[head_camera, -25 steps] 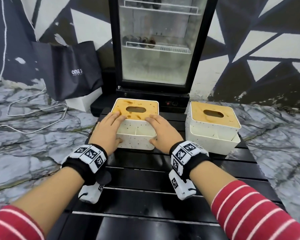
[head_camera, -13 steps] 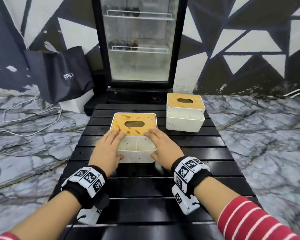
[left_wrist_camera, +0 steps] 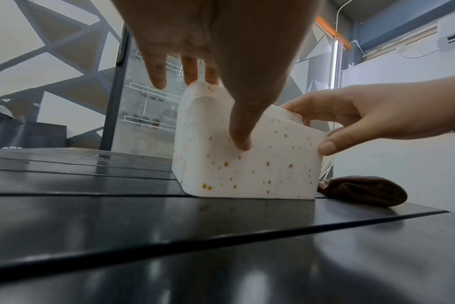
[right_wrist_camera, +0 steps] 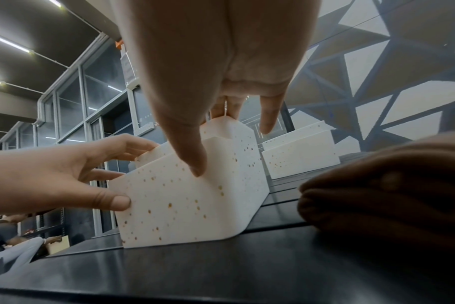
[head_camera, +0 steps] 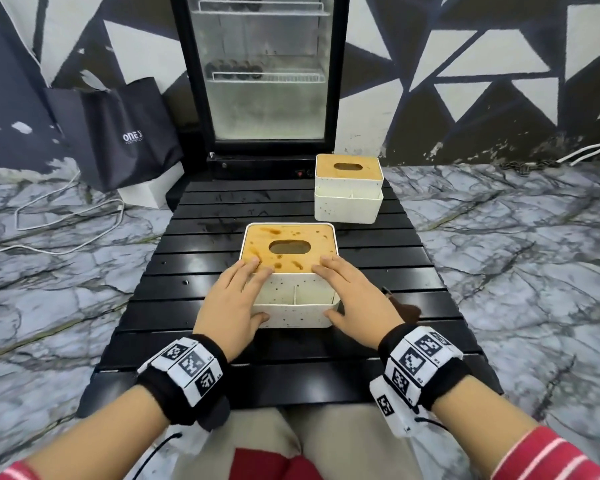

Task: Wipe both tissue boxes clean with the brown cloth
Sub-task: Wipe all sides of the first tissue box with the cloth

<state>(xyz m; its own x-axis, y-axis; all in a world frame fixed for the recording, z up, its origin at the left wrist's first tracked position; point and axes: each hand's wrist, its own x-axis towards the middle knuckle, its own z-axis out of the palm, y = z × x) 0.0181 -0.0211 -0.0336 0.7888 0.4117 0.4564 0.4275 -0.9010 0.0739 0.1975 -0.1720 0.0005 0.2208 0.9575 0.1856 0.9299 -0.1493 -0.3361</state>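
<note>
**Head view: stained box held in both hands, cloth not yet picked up**

Head view shows the near tissue box (head_camera: 293, 271) sitting at the centre of the black slatted table (head_camera: 194, 306), with the left hand (head_camera: 232, 303) on its 9 o'clock side and the right hand (head_camera: 354, 299) on its 3 o'clock side. Each hand grasps the box: thumb pressed to the front wall, fingers curved over the top edge onto the brown-spotted wooden lid (head_camera: 284, 237). The wrist views confirm this, with both thumbs flat on the speckled white wall. The far tissue box (head_camera: 349, 192) stands well apart toward 1 o'clock, near the table's back edge. The brown cloth (left_wrist_camera: 364, 193) lies bunched on the table just beside the near box at its 3 o'clock, mostly hidden under the right hand in the head view.

Likely risks from here:

- Fingertips rest on the stained lid, so they may smear the spots or carry residue onto the white walls.
- When the right hand lets go to reach for the cloth, the box is steadied from one side only; a firm wipe could skid it across the glossy slats.
- The front compartment (head_camera: 295, 296) is open, so loosened grime could be pushed into it.
- A hard stroke toward 12 o'clock could send the box at the far one.
- Speckles on the walls are small and easy to miss.
</note>
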